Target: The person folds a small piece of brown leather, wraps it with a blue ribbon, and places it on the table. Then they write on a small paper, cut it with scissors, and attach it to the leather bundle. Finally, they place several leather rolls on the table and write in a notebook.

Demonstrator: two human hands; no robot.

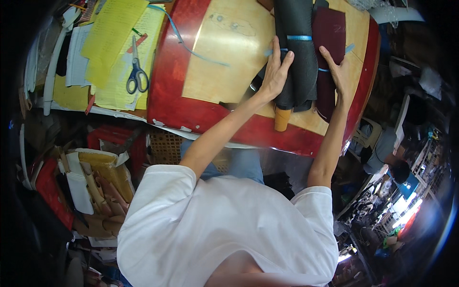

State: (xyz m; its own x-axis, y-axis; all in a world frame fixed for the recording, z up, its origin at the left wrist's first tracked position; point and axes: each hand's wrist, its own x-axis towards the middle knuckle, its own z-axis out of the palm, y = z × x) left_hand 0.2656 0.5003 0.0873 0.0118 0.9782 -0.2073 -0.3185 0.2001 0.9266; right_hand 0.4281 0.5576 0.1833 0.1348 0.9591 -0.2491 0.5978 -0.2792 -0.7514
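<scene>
Bundle: dark roll [297, 57] of sheet material lies near the table's right edge, bound once around by a blue strap [299, 38]; a tan roll end [282, 118] sticks out of it at the near edge.
Left hand [276, 71]: fingers spread flat against the roll's left flank, thumb at the strap; pressing, not closed around anything.
Right hand [336, 67]: open, palm down on the maroon sheet [330, 43] that lies against the roll's right flank; fingers apart, nothing clamped.
Table [167, 95]: red rim, with a pale board [229, 62] covering its middle; a pencilled outline shows on the board toward the far edge.
Loose strap: a second blue strip [184, 40] trails across the board from the far left corner toward the roll.
Left side: yellow papers [112, 43] are stacked beyond the table's left edge, blue-handled scissors [137, 76] resting on them, unused.
Below table: box of tan and white offcuts [95, 186] stands at the left.
Progress: rolls appear gathered and the strap already sits around them, so bundling looks well advanced. Whether the strap is knotted cannot be told. Maroon sheet lies outside the roll, seemingly not yet taken in; judged left: securing it and the strap ends.
</scene>
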